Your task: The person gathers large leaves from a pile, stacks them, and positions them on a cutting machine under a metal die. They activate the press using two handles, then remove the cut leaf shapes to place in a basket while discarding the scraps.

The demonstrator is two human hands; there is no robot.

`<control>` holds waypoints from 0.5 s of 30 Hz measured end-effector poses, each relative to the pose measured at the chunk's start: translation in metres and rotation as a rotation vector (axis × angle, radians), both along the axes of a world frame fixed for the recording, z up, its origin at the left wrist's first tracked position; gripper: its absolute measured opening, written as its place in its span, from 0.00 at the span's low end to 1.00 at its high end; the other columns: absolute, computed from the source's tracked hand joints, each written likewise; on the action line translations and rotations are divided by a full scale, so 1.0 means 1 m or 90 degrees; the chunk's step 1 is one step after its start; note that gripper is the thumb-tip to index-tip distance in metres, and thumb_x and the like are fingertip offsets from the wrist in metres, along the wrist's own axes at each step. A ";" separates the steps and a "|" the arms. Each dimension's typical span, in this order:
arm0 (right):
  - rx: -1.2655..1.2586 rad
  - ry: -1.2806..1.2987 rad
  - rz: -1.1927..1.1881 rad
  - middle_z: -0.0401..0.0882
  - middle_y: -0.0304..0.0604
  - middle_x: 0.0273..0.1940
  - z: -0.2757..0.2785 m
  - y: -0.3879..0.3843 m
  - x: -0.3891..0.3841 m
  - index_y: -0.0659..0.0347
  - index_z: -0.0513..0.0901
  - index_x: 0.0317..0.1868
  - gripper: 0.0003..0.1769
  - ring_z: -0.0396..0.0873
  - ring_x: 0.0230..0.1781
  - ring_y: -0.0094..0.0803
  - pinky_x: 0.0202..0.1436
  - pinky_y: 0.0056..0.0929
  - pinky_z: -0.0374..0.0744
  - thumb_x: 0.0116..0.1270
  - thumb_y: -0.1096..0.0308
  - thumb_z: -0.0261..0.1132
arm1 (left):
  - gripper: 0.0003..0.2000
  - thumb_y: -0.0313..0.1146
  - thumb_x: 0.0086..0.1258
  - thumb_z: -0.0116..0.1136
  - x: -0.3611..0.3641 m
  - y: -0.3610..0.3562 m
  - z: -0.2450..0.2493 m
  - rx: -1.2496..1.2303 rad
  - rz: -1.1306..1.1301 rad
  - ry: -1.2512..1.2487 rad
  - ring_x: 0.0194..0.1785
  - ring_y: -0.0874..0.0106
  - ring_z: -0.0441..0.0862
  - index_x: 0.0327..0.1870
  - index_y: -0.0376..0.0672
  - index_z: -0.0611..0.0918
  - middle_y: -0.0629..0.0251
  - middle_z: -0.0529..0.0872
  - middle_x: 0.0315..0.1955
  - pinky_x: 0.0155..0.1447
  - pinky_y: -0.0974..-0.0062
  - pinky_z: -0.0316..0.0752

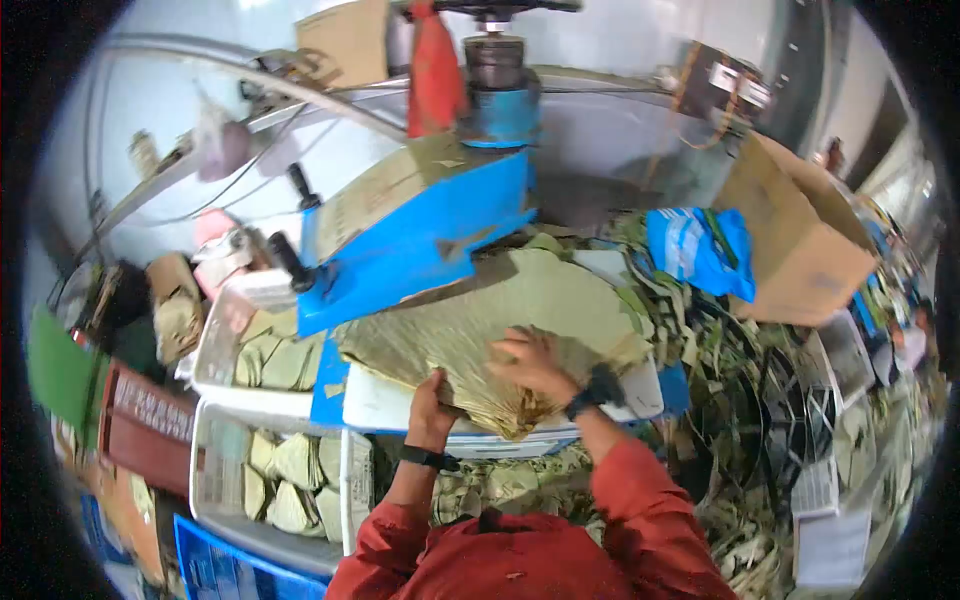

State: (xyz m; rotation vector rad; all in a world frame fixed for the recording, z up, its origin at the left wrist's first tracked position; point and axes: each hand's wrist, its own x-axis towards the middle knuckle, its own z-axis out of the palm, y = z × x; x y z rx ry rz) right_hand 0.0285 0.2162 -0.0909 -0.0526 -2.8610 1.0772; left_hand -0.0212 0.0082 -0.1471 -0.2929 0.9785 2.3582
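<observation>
Two hands work one stack of leaf sheets, which lies on the white tray under the blue press. Our left hand grips its near edge with fingers closed on it. Our right hand lies flat on top, fingers spread. A white bin of cut leaves sits just left.

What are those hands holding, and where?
A stack of dried leaves: left hand grips its near edge, right hand lies flat on top.
</observation>
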 end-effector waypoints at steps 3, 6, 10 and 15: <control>-0.057 0.049 0.083 0.61 0.46 0.66 0.003 0.040 0.022 0.53 0.77 0.56 0.26 0.53 0.70 0.43 0.69 0.43 0.53 0.58 0.54 0.65 | 0.11 0.39 0.72 0.44 0.014 -0.001 0.010 -0.062 0.087 -0.056 0.47 0.61 0.77 0.45 0.43 0.76 0.65 0.80 0.41 0.56 0.53 0.70; -0.002 0.078 0.190 0.62 0.46 0.66 0.018 0.038 0.052 0.53 0.75 0.58 0.28 0.54 0.70 0.43 0.69 0.42 0.53 0.58 0.54 0.65 | 0.11 0.38 0.72 0.44 0.014 0.005 0.011 -0.137 0.152 -0.133 0.45 0.61 0.77 0.45 0.45 0.77 0.68 0.81 0.39 0.58 0.39 0.62; 0.158 0.127 0.281 0.62 0.47 0.64 0.037 0.006 0.084 0.53 0.70 0.62 0.40 0.54 0.69 0.46 0.69 0.48 0.52 0.50 0.46 0.69 | 0.09 0.39 0.71 0.48 0.016 0.008 0.010 -0.139 0.149 -0.073 0.37 0.66 0.77 0.40 0.46 0.78 0.69 0.80 0.31 0.54 0.52 0.70; 0.221 0.246 0.229 0.66 0.40 0.62 -0.004 -0.004 0.076 0.48 0.67 0.63 0.45 0.60 0.64 0.42 0.65 0.52 0.55 0.41 0.51 0.73 | 0.09 0.39 0.69 0.51 0.027 0.010 0.015 -0.150 0.200 -0.043 0.28 0.75 0.70 0.36 0.46 0.79 0.74 0.75 0.24 0.35 0.71 0.70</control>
